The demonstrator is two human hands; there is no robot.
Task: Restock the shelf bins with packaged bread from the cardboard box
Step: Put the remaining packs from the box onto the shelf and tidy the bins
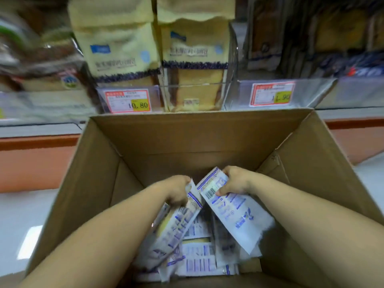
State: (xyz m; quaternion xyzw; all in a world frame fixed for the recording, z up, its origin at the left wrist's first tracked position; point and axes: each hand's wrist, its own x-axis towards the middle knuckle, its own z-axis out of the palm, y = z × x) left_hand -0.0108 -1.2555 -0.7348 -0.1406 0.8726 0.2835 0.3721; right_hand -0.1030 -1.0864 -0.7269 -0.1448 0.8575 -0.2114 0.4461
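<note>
Both forearms are reached down into the cardboard box (pixel 193 142), which is open at the top with its flaps spread outward.

- Left hand (pixel 178 190): fingers curled round the upper end of the left packet (pixel 176 227). The packet hangs below the grip, slanting toward the near-left of the box.
- Right hand (pixel 234 180): thumb pressed on the printed face beside the barcode, fingers wrapped behind the upper end of the right packet (pixel 234 215). The packet slopes down toward the near-right of the box, back label upward.
- The two held ends are close together near the middle of the box, just apart.
- Loose packets (pixel 199 260) are heaped on the box floor under both held ones, mostly in the near half. Bare cardboard is seen along the far wall and the far-left corner.
- The box walls rise well above both hands; open room is left overhead.

Beyond the far rim of the box, a clear bin (pixel 230 59) is seen holding tall bread bags (pixel 193 50), blurred. Price tags (pixel 127 100) are fixed along the shelf front just above the box rim.
</note>
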